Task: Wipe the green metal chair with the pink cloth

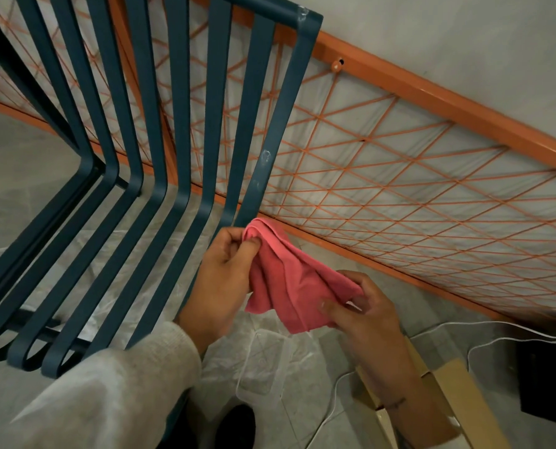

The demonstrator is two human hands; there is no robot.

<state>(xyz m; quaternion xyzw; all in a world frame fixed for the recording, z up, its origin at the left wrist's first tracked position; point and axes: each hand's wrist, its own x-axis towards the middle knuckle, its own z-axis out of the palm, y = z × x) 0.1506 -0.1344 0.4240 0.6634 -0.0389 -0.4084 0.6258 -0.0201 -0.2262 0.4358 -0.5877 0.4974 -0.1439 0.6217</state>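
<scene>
The pink cloth is held between both hands, just beside the lower end of the rightmost slat of the green metal chair. Its upper bunched corner is pinched by the left hand between thumb and forefinger, and that corner appears to touch the slat near the bend where backrest meets seat, though contact cannot be told for certain. The lower edge of the cloth is gripped by the right hand, fingers curled around the fabric, so that the cloth is stretched loosely between the two hands in soft folds. A light grey sleeve is worn on the left arm; the right forearm is bare, with a thin band at the wrist.

The chair is made of flat, dark teal-green bands that run down the back, bend and continue forward as the seat, ending in rounded loops at the near edge. Pale smudges are seen on the rightmost slat and on the top rail.

Behind the chair, an orange metal frame laced with crossing orange cords is leaned against a plain pale wall; white material is seen through the lattice. The floor is grey and partly covered by thin translucent plastic sheeting. White cables are trailed over the floor at the right, beside a cardboard piece and a dark box.
</scene>
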